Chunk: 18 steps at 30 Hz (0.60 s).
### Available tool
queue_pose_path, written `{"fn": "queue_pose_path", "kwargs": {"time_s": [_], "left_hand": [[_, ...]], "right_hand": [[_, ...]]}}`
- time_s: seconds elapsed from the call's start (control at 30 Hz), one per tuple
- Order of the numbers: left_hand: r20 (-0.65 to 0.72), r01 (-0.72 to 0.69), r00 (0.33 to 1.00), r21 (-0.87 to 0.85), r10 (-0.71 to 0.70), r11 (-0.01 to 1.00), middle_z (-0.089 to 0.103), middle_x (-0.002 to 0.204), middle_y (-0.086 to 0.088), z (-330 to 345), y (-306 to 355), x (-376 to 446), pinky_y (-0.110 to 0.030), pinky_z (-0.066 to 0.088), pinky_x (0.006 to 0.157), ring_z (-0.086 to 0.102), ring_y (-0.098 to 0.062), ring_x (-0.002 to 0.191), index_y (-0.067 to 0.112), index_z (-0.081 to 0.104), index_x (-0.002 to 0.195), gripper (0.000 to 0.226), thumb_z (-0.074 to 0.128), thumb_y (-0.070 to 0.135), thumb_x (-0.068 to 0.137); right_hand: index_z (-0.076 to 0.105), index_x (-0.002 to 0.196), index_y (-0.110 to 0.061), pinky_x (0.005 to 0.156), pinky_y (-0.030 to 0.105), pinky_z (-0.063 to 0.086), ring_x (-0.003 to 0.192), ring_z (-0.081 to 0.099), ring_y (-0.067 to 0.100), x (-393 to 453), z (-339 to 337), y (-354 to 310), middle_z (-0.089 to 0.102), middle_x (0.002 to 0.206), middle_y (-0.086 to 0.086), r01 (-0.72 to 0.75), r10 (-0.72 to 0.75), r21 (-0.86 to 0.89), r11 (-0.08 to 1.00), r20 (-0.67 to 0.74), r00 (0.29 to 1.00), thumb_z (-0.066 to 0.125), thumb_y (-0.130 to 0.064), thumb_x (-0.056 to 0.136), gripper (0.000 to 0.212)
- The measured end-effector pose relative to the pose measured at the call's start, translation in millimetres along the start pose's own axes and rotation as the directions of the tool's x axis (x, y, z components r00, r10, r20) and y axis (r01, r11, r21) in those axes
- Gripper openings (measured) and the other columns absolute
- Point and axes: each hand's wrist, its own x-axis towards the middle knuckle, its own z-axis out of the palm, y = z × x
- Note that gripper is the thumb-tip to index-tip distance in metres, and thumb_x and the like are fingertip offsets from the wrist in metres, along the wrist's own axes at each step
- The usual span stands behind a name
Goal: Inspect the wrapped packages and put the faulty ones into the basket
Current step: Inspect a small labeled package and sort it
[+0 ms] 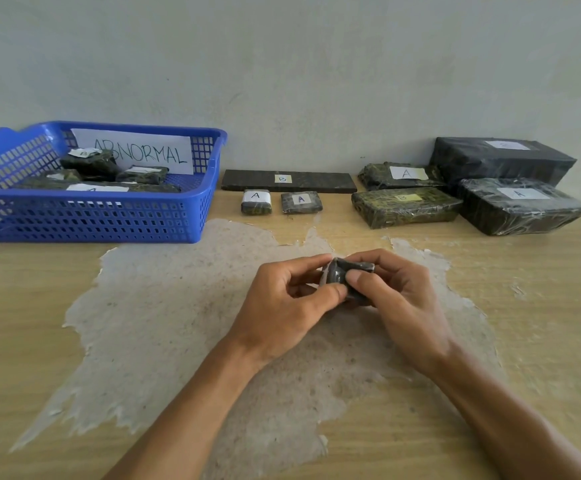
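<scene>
My left hand (282, 299) and right hand (396, 299) pinch a small glossy package (342, 275); blue mesh basket (109, 216) at ten o'clock.

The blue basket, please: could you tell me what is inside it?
Inside the blue basket stands an ABNORMAL sign, with several dark wrapped packages lying before it. Its near wall hides their lower parts, so the exact count is unclear.
</scene>
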Motion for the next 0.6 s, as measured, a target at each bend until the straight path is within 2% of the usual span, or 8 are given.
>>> {"fn": "queue_pose_path", "kwargs": {"time_s": [0.17, 0.23, 0.3, 0.4, 0.43, 0.5, 0.57, 0.6], "left_hand": [[-0.012, -0.013, 1.000, -0.018, 0.013, 1.000, 0.079, 0.096, 0.007, 0.0, 4.1, 0.3, -0.023, 0.058, 0.082, 0.072, -0.007, 0.096, 0.033, 0.073, 0.102, 0.028, 0.067, 0.011, 0.086], [-0.013, -0.024, 1.000, -0.012, 0.024, 1.000, 0.079, 0.094, 0.006, 0.1, 5.1, -0.1, -0.027, 0.059, 0.084, 0.072, -0.008, 0.095, 0.037, 0.073, 0.094, 0.035, 0.065, 0.004, 0.089], [-0.015, -0.024, 1.000, -0.002, 0.024, 1.000, 0.079, 0.093, 0.006, 0.5, 4.9, -0.2, -0.029, 0.059, 0.087, 0.072, -0.009, 0.096, 0.040, 0.074, 0.089, 0.032, 0.065, 0.010, 0.084], [-0.008, -0.021, 1.000, -0.001, 0.021, 1.000, 0.078, 0.097, 0.006, 0.9, 3.4, -0.4, -0.029, 0.058, 0.086, 0.072, -0.010, 0.098, 0.036, 0.074, 0.100, 0.029, 0.064, 0.020, 0.079], [0.003, -0.014, 1.000, 0.000, 0.014, 1.000, 0.078, 0.099, 0.005, 0.4, 3.0, -0.2, -0.028, 0.058, 0.085, 0.072, -0.011, 0.098, 0.031, 0.074, 0.109, 0.031, 0.065, 0.022, 0.080], [0.060, -0.010, 0.998, 0.022, 0.008, 1.000, 0.077, 0.105, 0.002, -1.3, 2.9, -0.2, -0.031, 0.058, 0.085, 0.073, -0.016, 0.097, 0.021, 0.070, 0.125, 0.043, 0.071, 0.026, 0.082], [0.104, -0.005, 0.995, 0.060, -0.001, 0.998, 0.075, 0.109, 0.000, -1.7, 3.1, -1.0, -0.040, 0.061, 0.084, 0.071, -0.027, 0.092, 0.022, 0.064, 0.134, 0.055, 0.076, 0.029, 0.081], [0.091, 0.004, 0.996, 0.080, -0.011, 0.997, 0.075, 0.109, -0.002, -1.5, 3.1, -0.9, -0.043, 0.060, 0.083, 0.069, -0.031, 0.090, 0.024, 0.062, 0.137, 0.059, 0.079, 0.030, 0.080]], "right_hand": [[0.074, 0.102, -0.012, 0.074, 0.024, 0.058, 0.086, 0.076, 0.018, -0.8, -1.8, -0.4, 0.079, 0.091, 0.004, -0.006, 0.005, 0.041, 0.999, 0.033, 0.999, 0.070, -0.011, 0.092, 0.011], [0.075, 0.103, -0.014, 0.074, 0.022, 0.057, 0.087, 0.075, 0.016, -0.6, -2.9, 1.2, 0.079, 0.092, 0.003, -0.008, 0.006, 0.046, 0.999, 0.048, 0.999, 0.069, -0.019, 0.085, 0.020], [0.075, 0.101, -0.014, 0.072, 0.021, 0.056, 0.084, 0.075, 0.014, 0.1, -2.5, 2.6, 0.079, 0.090, 0.002, -0.007, 0.006, 0.027, 1.000, 0.037, 0.999, 0.069, -0.016, 0.082, 0.020], [0.075, 0.098, -0.010, 0.071, 0.023, 0.058, 0.082, 0.075, 0.015, 0.6, -0.5, 2.4, 0.079, 0.086, 0.002, -0.006, 0.006, 0.013, 1.000, 0.003, 1.000, 0.065, 0.002, 0.091, 0.017], [0.074, 0.097, -0.009, 0.072, 0.026, 0.060, 0.082, 0.076, 0.018, 1.1, -0.7, 2.8, 0.079, 0.086, 0.004, -0.008, 0.008, 0.018, 1.000, -0.006, 1.000, 0.063, 0.001, 0.092, 0.016], [0.074, 0.096, -0.007, 0.072, 0.035, 0.062, 0.082, 0.076, 0.025, 2.1, -1.7, 4.0, 0.078, 0.088, 0.009, -0.019, 0.021, 0.058, 0.998, -0.024, 0.999, 0.062, -0.012, 0.090, 0.013], [0.073, 0.093, -0.007, 0.072, 0.046, 0.062, 0.084, 0.075, 0.035, 3.0, -3.0, 5.1, 0.077, 0.090, 0.017, -0.062, 0.070, 0.133, 0.989, -0.054, 0.996, 0.060, -0.024, 0.087, 0.022], [0.074, 0.090, -0.008, 0.070, 0.047, 0.061, 0.084, 0.074, 0.038, 3.7, -3.5, 4.4, 0.076, 0.090, 0.020, -0.090, 0.103, 0.175, 0.980, -0.065, 0.993, 0.060, -0.027, 0.090, 0.023]]}}
